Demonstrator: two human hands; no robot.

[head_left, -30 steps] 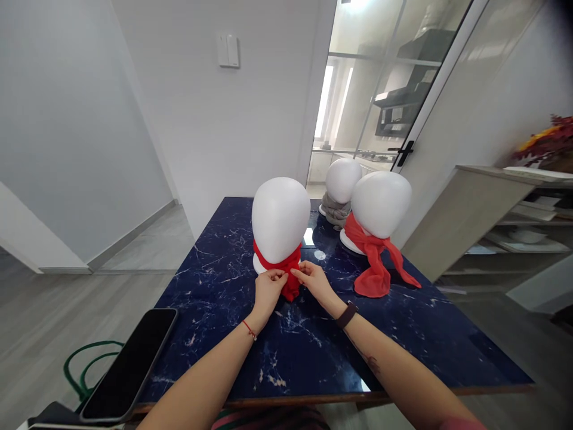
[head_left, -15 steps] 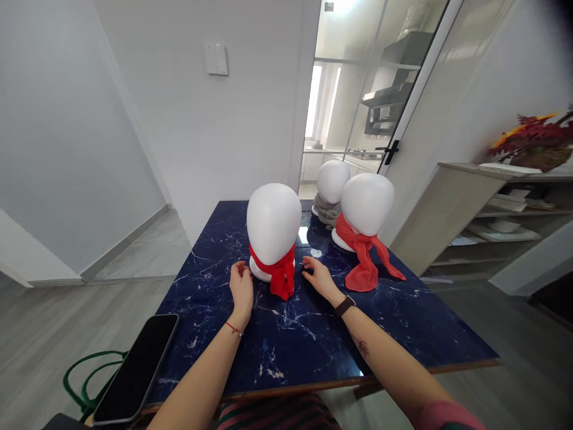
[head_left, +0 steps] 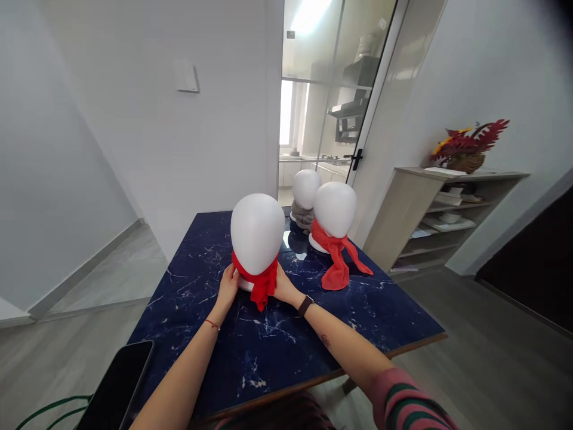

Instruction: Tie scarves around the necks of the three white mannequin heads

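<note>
A white foam mannequin head [head_left: 256, 233] stands on the dark blue marble table [head_left: 286, 334], with a red scarf [head_left: 262, 284] knotted round its neck and hanging in front. My left hand [head_left: 227, 285] grips the left side of its base. My right hand [head_left: 283, 285] grips the right side of the base, next to the scarf's hanging end. Both hands press against the head from opposite sides.
Further back on the table stand a second white head with a long red scarf [head_left: 335, 263] and a third head with a grey scarf [head_left: 305, 210]. A black phone [head_left: 116, 388] lies at the near left corner. A shelf unit [head_left: 430, 215] stands to the right.
My hands let go of the scarf knot, moved apart, then closed on both sides of the head's base. The camera view swung to the right.
</note>
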